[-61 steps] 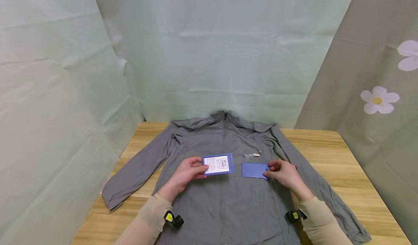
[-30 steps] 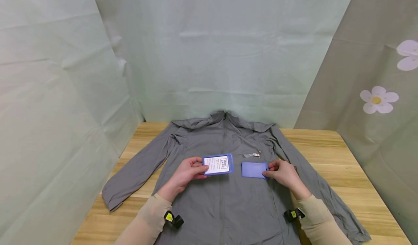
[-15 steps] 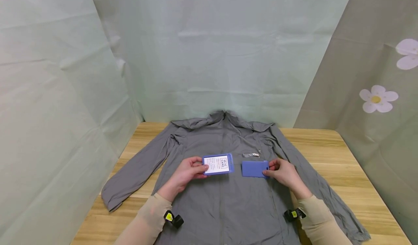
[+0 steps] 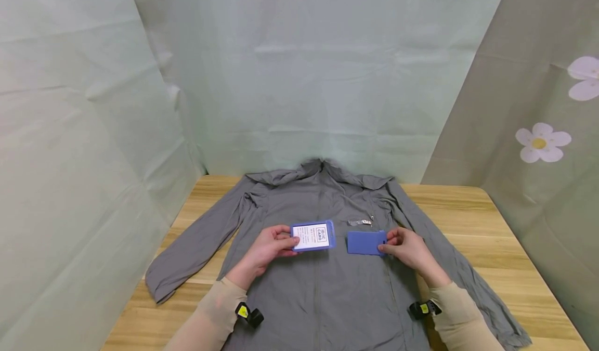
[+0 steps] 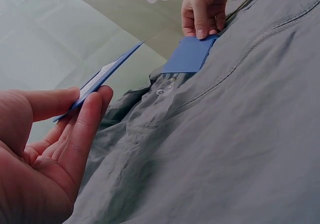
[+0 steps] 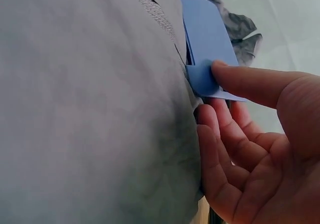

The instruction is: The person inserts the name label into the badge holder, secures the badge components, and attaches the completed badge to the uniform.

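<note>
My left hand (image 4: pixel 269 248) pinches a blue-framed badge holder (image 4: pixel 312 236) near its left end, between thumb and fingers. A white card printed "ID/IC CARD" faces up in it. My right hand (image 4: pixel 408 247) pinches a plain blue badge holder piece (image 4: pixel 365 243) by its right end. In the right wrist view this blue piece (image 6: pixel 207 27) shows layered edges and a rounded tab under the thumb. Both are held over a grey jacket (image 4: pixel 299 294) spread out with its collar at the far side. A small metal badge clip with a clear strap (image 4: pixel 361 222) lies on the jacket's chest.
The jacket covers most of the wooden table (image 4: pixel 477 221), its sleeves spread left and right. Pale green cloth (image 4: pixel 327 80) hangs behind and at the left. A brown cloth with white flowers (image 4: pixel 543 143) hangs at the right.
The plain blue piece in my right hand has tilted slightly, and its bright sheen has turned to a darker, even blue. My left hand and the badge holder have stayed nearly still.
</note>
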Demonstrator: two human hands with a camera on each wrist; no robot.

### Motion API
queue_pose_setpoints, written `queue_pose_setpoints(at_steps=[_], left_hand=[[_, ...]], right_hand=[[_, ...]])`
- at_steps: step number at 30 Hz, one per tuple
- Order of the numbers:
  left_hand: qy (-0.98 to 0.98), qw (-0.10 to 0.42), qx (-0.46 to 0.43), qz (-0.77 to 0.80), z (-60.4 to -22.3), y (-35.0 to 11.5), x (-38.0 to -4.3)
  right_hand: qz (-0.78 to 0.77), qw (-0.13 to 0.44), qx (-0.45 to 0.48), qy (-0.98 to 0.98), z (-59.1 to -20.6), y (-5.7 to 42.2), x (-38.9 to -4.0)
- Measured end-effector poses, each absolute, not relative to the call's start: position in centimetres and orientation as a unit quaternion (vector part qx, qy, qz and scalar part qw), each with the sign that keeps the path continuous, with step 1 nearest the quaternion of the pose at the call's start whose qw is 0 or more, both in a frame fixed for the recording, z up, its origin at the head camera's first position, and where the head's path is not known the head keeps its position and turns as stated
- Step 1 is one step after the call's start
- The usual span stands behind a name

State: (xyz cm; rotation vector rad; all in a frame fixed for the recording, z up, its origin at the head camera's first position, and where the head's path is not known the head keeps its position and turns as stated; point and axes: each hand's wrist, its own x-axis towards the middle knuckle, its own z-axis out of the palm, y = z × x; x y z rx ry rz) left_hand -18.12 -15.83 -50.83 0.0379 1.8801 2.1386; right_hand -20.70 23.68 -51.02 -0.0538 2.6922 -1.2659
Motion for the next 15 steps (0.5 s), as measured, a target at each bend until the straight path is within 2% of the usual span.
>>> queue_pose_setpoints(at_steps=[15], left_hand=[[0.650,0.148,0.015,0.745,-51.11,-15.68,-18.26]], right_hand=[[-0.476,0.117,-0.032,0.871,-50.95,24.25,-20.57]])
